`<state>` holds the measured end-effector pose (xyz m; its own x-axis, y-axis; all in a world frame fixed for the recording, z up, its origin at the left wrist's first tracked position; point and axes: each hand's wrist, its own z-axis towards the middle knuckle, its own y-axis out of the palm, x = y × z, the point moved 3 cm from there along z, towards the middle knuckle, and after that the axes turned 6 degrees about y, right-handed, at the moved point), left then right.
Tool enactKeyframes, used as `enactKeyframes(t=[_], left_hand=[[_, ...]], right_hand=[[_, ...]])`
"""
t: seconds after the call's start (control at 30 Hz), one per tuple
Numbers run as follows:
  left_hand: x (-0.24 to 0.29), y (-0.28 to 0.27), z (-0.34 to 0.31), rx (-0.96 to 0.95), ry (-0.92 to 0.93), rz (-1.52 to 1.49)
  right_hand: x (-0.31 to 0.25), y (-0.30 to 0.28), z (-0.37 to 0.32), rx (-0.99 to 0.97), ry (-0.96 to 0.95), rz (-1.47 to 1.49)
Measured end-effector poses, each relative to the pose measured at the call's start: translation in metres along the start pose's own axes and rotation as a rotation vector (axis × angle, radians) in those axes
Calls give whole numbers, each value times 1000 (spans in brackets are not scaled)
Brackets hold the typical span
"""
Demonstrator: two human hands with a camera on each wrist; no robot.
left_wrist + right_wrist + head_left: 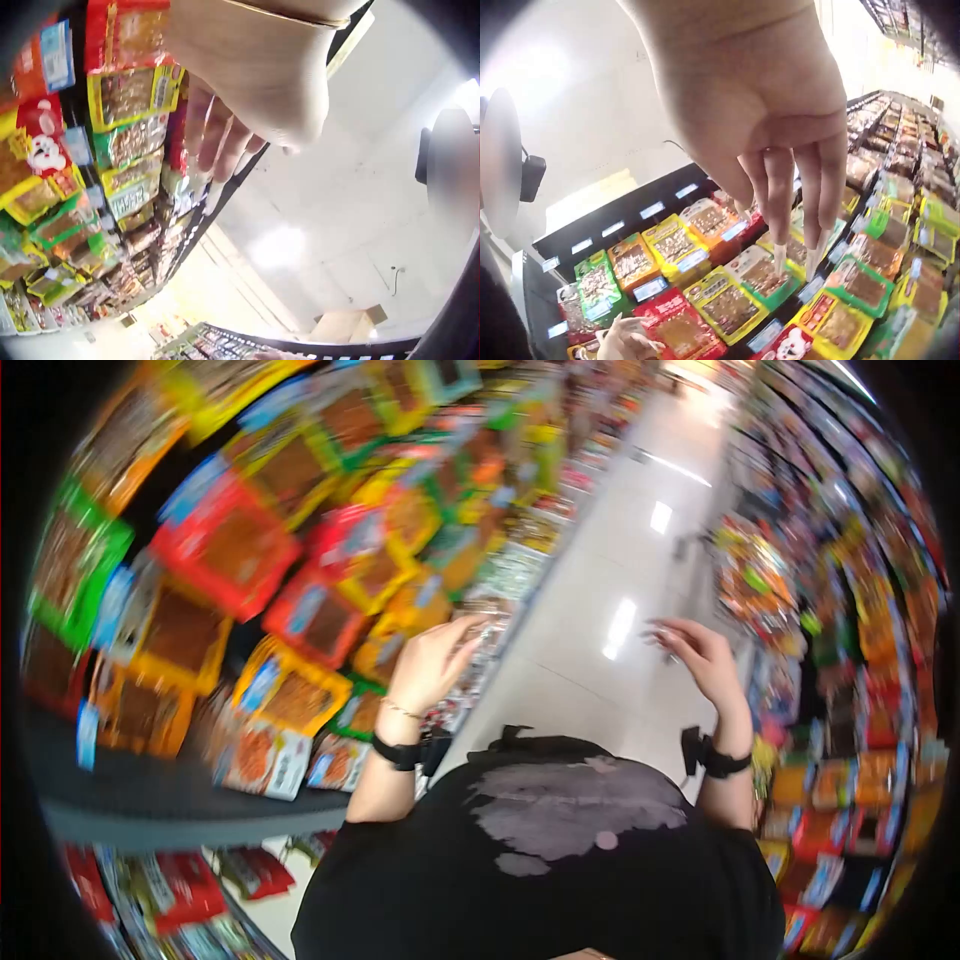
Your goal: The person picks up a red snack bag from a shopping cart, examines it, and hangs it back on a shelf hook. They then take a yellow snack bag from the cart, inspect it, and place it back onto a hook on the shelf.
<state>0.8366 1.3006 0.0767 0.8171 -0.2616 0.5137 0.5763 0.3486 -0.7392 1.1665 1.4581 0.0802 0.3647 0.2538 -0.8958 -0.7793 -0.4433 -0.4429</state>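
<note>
In the head view my left hand (432, 662) is held up beside the left shelf, its fingers loosely bent and nothing visible in them. Past its fingertips lie blurred small packs; whether they touch cannot be told. The left wrist view has this hand (259, 82) large at the top, fingers extended, with a yellow-edged pack (126, 97) behind to its left. My right hand (708, 662) hovers over the aisle floor, fingers apart and slightly bent, holding nothing. In the right wrist view the same hand (761, 112) points its fingers downward, with packaged food beyond them.
Tilted shelves of colourful packs, among them a red one (225, 545), line the left side. A glossy pale floor (560, 660) runs between the shelves. More packs (870, 620) fill the right side, with a blurred orange display (755, 575) beside the aisle.
</note>
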Motion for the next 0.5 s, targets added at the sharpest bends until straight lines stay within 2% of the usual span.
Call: enactKeyframes(t=[0.03, 0.07, 0.13, 0.2, 0.23, 0.27, 0.37, 0.5], left_hand=[[7, 25, 13, -45, 57, 26], [15, 48, 27, -92, 52, 3], [28, 88, 51, -175, 57, -38], [32, 125, 75, -243, 116, -50], [41, 138, 90, -335, 97, -54], [46, 153, 105, -389, 123, -33], [54, 197, 147, -515, 181, -30], [70, 250, 196, -646, 227, -99]], right_hand=[[16, -22, -11, 30, 10, -55], [26, -44, -26, 99, 69, -64], [38, -78, -51, 127, 58, -159], [58, -109, -82, 230, 134, -129], [69, -120, -95, 279, 165, -89], [83, -133, -110, 311, 265, -115], [118, -150, -141, 444, 409, -103], [146, -156, -160, 473, 543, -25]])
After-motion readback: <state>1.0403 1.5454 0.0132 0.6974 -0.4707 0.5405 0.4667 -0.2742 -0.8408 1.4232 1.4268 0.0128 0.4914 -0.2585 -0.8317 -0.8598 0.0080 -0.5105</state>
